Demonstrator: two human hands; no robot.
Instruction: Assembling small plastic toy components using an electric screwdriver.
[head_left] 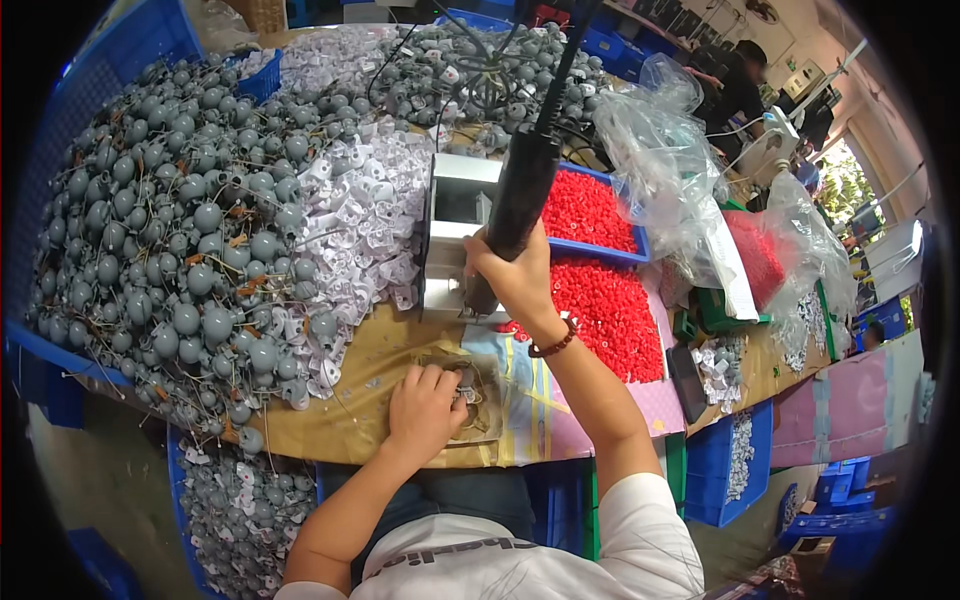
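so here we are at the bench, silver metal stand (445,255) in the middle of it all. the right hand (520,272) is up at the stand's right edge, fingers clamped round a black power tool (527,180) held upright, a grip that looks chosen for control. its lower end overlaps the stand from here; whether they touch, i can't tell.

and the left hand (428,405)! it's on the near side of the stand, fingers bent and close together over a squarish block (487,410), seemingly steadying it. a grey round piece (466,379) shows by the fingertips; are they clamped on it? can't tell.

left of the stand, white plastic pieces (360,225) lie heaped, grey round parts (160,240) piled beyond them. right of it, red pieces (600,315), some in a blue tray (610,252), all apparently kept within easy reach.

any writing? dark lettering across the white shirt (520,575), just nearer the wearer than the stand. no label i can make out on the tool.
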